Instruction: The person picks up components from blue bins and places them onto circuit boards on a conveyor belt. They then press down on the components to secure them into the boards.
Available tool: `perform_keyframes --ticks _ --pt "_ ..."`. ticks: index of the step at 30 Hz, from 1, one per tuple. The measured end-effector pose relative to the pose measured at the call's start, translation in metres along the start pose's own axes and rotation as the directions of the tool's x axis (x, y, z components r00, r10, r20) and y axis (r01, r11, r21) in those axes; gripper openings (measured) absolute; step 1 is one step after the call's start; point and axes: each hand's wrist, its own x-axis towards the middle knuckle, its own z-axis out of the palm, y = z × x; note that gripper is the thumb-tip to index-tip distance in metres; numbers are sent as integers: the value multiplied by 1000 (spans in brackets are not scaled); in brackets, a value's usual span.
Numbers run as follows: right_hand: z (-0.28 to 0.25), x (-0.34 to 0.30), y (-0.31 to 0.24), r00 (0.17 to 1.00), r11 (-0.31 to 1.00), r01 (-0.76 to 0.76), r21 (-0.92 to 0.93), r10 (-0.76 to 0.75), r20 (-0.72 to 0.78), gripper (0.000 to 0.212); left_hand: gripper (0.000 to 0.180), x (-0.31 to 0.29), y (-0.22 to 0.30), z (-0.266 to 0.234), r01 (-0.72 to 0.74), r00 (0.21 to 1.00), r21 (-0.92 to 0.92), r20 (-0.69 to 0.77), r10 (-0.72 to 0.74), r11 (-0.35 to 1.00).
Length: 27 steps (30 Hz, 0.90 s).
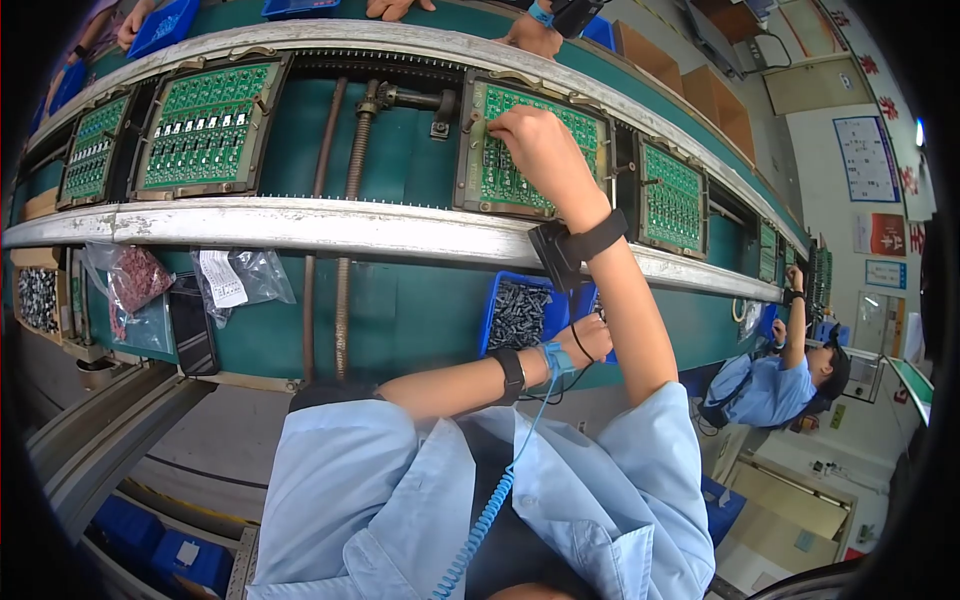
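At the far left a tray of small dark parts [38, 297] sits under the near rail [300, 222], and beside it lie 2 clear bags, one with reddish parts [135, 280] and one with a white paper slip [235, 278]. Between them a dark phone-like slab [192, 325] leans close to the table edge; I judge it could slide off if the line shakes.

On the conveyor, 2 green circuit boards in frames [205, 125] rest at the left, well apart from the hands.

Lower in the middle, the left hand [585, 338] reaches to the blue bin of small dark components [520, 312]. Its fingers are curled at the bin's right side, but I cannot tell if they pinch a part or not. A blue coiled cord [490, 510] hangs from this wrist; it could catch on the bin edge and tip parts out.

Above, the right hand [540, 150] lies on the green circuit board in its frame [530, 150], which is on the conveyor between the 2 rails. The fingertips [497, 124] are pressed together near the board's upper left corner, seemingly pinching something small, too small to see. If the belt carries the frame along while the fingers push, a pin could bend or go into a wrong hole. The black wrist unit [565, 250] hangs close to the near rail and could knock it.

At the right more boards [672, 195] follow, and another person [790, 380] sits further down.
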Motion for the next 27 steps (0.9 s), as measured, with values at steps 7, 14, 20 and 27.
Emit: perform_keyframes --ticks 7,14,20,27 --pt "-2 5 1 1000 998 1 67 0 -5 9 13 4 -9 30 -130 810 206 -543 224 970" --pt "4 -4 3 998 998 25 61 -22 -52 9 19 9 -20 36 -129 846 277 -470 251 952" --pt "8 -8 3 998 996 65 -68 -64 4 10 48 6 -13 10 -3 995 -156 -95 -12 988" --pt "-8 7 -33 999 998 49 -38 -50 -21 15 41 -23 12 -27 -254 849 80 -458 262 964"
